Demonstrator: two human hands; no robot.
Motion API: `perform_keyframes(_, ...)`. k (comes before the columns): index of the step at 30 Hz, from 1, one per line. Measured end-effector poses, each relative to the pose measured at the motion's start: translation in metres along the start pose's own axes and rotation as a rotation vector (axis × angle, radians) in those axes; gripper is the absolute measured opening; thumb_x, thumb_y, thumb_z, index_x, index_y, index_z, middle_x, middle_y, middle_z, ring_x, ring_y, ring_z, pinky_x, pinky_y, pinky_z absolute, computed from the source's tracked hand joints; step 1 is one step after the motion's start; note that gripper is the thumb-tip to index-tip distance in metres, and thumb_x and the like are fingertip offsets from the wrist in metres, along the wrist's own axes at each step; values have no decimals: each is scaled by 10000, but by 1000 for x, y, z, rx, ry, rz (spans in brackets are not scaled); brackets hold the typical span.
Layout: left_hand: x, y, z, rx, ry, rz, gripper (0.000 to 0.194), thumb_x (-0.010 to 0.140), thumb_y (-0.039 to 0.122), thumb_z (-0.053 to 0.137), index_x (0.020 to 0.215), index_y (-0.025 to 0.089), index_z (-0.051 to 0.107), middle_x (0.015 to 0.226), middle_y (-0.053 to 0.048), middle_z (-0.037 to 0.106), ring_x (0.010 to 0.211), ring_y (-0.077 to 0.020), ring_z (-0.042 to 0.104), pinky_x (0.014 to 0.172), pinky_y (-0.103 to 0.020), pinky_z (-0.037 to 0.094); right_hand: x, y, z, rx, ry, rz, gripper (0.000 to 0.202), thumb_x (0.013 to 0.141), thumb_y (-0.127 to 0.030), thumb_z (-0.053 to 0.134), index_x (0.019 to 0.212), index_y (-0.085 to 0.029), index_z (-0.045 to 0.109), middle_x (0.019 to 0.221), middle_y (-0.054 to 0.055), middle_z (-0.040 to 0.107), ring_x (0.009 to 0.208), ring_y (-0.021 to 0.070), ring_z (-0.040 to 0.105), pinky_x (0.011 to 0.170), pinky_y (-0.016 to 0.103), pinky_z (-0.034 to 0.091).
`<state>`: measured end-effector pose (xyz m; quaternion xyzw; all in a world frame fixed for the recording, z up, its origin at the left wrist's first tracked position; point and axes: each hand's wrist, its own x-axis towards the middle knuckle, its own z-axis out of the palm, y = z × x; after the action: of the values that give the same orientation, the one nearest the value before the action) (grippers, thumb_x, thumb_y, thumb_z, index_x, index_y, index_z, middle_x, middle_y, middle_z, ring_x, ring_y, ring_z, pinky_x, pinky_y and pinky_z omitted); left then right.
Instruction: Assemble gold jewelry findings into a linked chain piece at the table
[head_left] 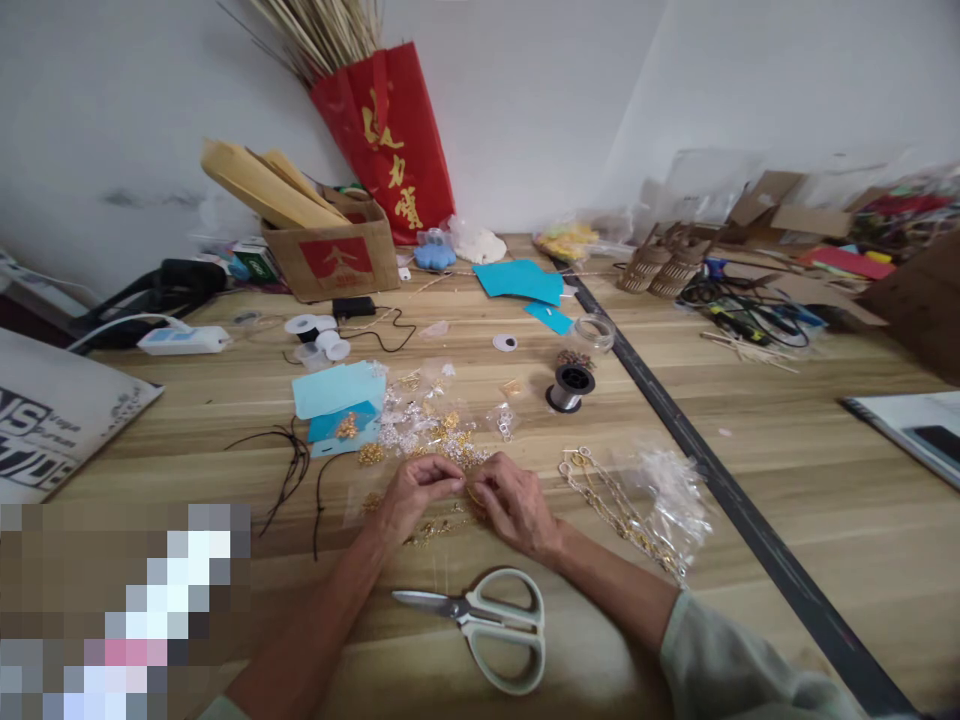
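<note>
My left hand (421, 492) and my right hand (516, 503) are close together over the middle of the table, thumbs and fingers pinched. What the left fingertips pinch is too small to make out. Something thin and gold-coloured shows at the right fingertips, its kind unclear. Just beyond the hands spreads a pile of gold and silver jewelry findings (448, 430), some in clear bags. Below the left hand lie gold-coloured pieces (431, 530). Scissors (504, 628) with pale handles rest nearer to me, blades pointing left. To the right are beaded chains (611, 500).
Clear plastic bags (673, 500) lie beside the chains. A wire spool (570, 388) stands further back. Blue cards (341, 392) and black cords (289, 465) are on the left. A dark strip (675, 425) crosses the table. At the back stand a cardboard box (330, 250) and a red bag (390, 140).
</note>
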<state>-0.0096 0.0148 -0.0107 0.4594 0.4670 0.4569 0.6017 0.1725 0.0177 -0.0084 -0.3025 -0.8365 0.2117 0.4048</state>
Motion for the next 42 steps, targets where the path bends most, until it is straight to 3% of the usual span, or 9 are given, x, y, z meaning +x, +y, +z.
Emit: perform_keyframes(42,1,-4,-2,9,-4,-8,103,615,202,733,699,149,708,691,-19,683,659,-133,591,657,-232,465,0,0,0,-14,-2,-10,95,911,-173,418,910,-186,512,815,57,589,757,154,552,657,262,442)
